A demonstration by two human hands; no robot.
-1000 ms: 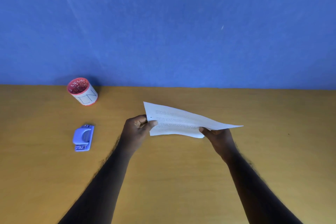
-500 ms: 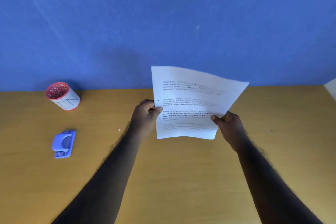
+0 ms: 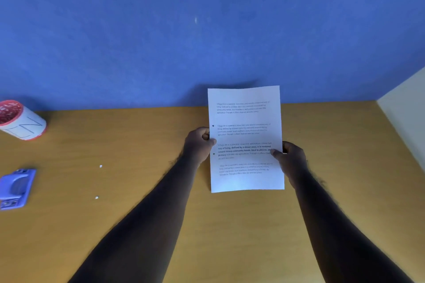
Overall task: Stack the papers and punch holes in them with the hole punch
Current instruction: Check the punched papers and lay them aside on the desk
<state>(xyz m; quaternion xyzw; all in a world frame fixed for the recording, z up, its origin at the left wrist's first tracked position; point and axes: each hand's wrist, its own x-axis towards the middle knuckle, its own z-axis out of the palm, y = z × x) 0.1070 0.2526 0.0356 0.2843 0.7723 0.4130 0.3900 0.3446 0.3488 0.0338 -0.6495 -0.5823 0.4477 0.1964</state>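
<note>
Flat yellow-brown wooden table (image 3: 230,225) against a blue wall (image 3: 207,30). White printed paper sheets (image 3: 245,138) held upright above the table at centre, left hand (image 3: 199,145) pinching the left edge, right hand (image 3: 290,156) pinching the right edge. Two dark dots on the left margin look like punched holes. Judgement: punching likely done, this is a check or squaring step. Small blue plastic hole punch (image 3: 16,188) lies well apart at far left, untouched; red-rimmed white paper cup (image 3: 21,120) beyond it. Two white paper specks (image 3: 100,166) on the table. Next: lay the stack down flat.
</note>
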